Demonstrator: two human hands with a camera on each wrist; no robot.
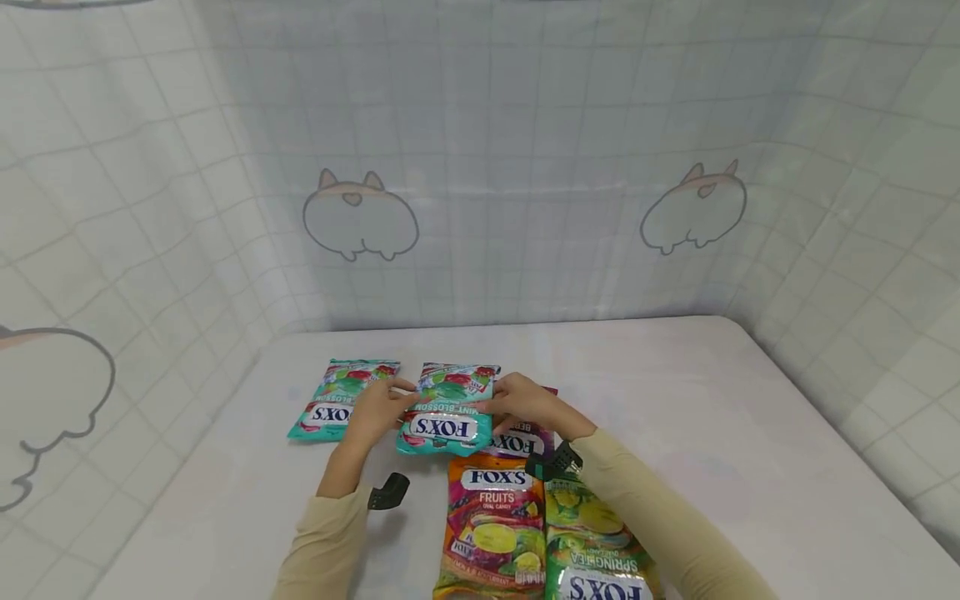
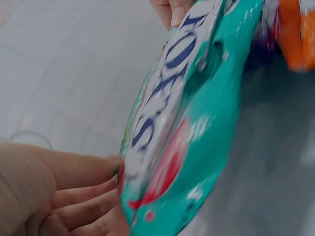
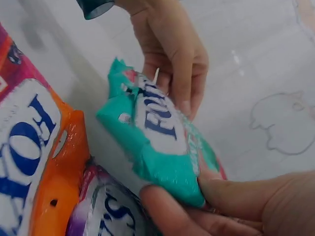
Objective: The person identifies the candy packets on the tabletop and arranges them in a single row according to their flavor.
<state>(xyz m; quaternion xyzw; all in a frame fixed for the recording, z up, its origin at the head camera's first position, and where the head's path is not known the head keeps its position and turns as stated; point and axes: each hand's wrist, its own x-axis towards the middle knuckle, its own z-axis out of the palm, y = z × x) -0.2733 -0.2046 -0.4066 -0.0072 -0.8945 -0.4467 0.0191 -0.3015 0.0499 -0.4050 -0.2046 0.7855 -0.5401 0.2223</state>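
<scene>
Between both hands a teal FOX'S Mint Blossom candy bag (image 1: 447, 410) is held up off the table. My left hand (image 1: 377, 410) pinches its left edge, thumb on the front and fingers behind, as the left wrist view shows on the bag (image 2: 197, 123). At the opposite edge my right hand (image 1: 528, 402) pinches the same bag (image 3: 162, 128) between thumb and fingers. A second teal Mint Blossom bag (image 1: 330, 408) lies at the left, partly behind my left hand. Under my right hand lies a purple berries bag (image 1: 517, 442), partly covered.
Nearer to me lie an orange FOX'S Fruits bag (image 1: 495, 533) and, right beside it, a green Spring Tea bag (image 1: 592, 542), partly under my right forearm. The white table (image 1: 712, 400) ends against a grid-patterned curtain (image 1: 525, 167) with cartoon animal drawings.
</scene>
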